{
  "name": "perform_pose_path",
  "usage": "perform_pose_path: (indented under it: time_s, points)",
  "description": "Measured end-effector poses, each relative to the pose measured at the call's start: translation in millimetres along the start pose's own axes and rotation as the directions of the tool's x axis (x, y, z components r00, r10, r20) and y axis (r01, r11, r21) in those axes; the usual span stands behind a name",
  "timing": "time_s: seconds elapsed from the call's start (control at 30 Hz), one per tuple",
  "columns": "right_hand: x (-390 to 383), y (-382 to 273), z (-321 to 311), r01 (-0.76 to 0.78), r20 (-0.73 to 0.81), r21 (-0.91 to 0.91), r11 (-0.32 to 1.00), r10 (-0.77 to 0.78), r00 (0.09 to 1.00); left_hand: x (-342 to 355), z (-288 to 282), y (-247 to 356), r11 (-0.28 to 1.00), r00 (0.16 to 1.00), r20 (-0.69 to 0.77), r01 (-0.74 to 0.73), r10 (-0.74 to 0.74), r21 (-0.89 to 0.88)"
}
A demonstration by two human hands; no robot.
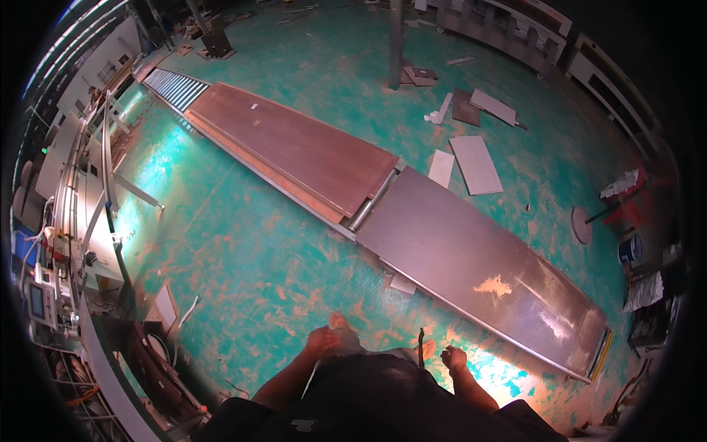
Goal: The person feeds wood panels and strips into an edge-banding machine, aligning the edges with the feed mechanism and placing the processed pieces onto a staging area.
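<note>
Both hands hang low and hold nothing. The left hand (322, 340) is curled narrow, and the right hand (453, 359) is closed in a loose fist. Nearest to them, just beyond, lies the long grey metal surface (471, 258). A brown wooden board (294, 147) rests further left on the same line, flat, probably for sliding along.

- The person wears a dark, near-black top (368, 398) that fills the lower middle of the view.
- The sleeves are short; both forearms are bare from above the elbow down.
- The left hand (322, 340) and the right hand (454, 359) are bare, with no gloves.
- No watch, ring or band can be made out; the dim light blurs finer detail.
- A small pale patch (302, 425) sits low on the dark cloth.
</note>
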State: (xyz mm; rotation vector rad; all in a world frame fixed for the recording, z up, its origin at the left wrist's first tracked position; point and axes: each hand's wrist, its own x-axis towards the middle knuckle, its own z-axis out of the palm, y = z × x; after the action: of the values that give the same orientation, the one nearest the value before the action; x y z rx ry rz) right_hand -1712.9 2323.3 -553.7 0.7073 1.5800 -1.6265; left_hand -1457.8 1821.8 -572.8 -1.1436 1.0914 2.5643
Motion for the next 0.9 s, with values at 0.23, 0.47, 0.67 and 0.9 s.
perform_pose_path:
  time_s: [0.23, 0.47, 0.67, 0.9]
  points:
    - [35.3, -124.7, 265.6, 0.033, -0.045, -0.270, 0.962, -0.047, 0.998, -9.3, -143.0, 110.3, 0.966, 0.983, -0.132, 0.092, -0.127, -0.241]
    - [185.8, -162.2, 455.0, -0.015, 0.010, -0.301, 0.954, 0.019, 1.000, 19.1, -156.5, 205.0, 0.985, 0.835, -0.523, 0.142, -0.173, -0.100]
    - [436.8, -136.8, 561.1, 0.024, 0.001, -0.171, 0.985, -0.024, 1.000, 62.3, -205.6, 264.5, 0.891, 0.715, -0.558, 0.441, -0.421, -0.107]
    - [527.4, -187.1, 670.3, -0.254, -0.187, -0.286, 0.924, 0.206, 0.961, 138.3, -245.4, 355.7, 0.912, 0.662, -0.648, 0.386, -0.377, -0.135]
